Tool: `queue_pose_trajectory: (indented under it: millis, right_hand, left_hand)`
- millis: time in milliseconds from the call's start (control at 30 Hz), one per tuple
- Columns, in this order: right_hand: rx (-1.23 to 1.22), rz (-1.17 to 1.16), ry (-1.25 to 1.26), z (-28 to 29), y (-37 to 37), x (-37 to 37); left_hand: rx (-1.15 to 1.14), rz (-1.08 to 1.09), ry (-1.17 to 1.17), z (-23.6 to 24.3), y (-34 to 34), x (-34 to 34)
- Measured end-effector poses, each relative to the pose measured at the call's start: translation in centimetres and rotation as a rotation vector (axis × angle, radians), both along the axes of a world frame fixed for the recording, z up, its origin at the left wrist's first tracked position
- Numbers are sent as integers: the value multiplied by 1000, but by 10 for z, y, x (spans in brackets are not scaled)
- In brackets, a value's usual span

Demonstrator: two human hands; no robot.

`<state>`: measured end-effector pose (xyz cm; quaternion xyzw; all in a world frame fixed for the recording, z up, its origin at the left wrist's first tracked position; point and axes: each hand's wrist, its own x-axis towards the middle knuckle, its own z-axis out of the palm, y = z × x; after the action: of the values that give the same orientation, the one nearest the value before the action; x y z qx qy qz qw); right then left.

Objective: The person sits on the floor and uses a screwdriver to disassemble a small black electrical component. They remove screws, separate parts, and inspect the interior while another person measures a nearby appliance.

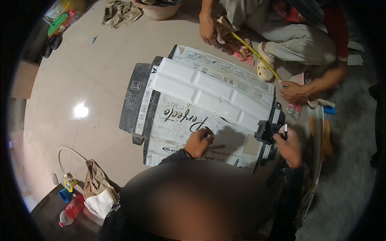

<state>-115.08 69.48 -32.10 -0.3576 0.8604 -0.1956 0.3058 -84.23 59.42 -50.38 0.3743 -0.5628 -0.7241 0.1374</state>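
Observation:
A long white strip [207, 91] with raised rectangles lies across a flattened printed carton [189, 138] on the floor. My right hand [289, 148] is closed on a black plastic box [266, 131] at the strip's right end. From the same hand a slim black-and-white stick, like a marker [286, 131], stands up. Over the carton, on the near side of the strip, my left hand [198, 143] is closed with fingers curled. A small dark piece [209, 131] shows at its fingertips, too small to name.
Across from me, a person [301, 44] sits holding a yellow tape measure [253, 50] stretched between both hands. A cloth bag [96, 178] and a red bottle [72, 211] lie at lower left. A tub [159, 11] and crumpled cloth [120, 14] are at the far side.

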Motion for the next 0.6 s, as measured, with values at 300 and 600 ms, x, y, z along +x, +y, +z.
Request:
queue_pose_trajectory:
  millis: [300, 600]
  right_hand:
    - [73, 285, 138, 14, -28, 43]
    - [24, 383, 1, 46, -46, 77]
  left_hand:
    - [-40, -125, 168, 8, -2, 4]
    - [118, -166, 355, 100, -29, 3]
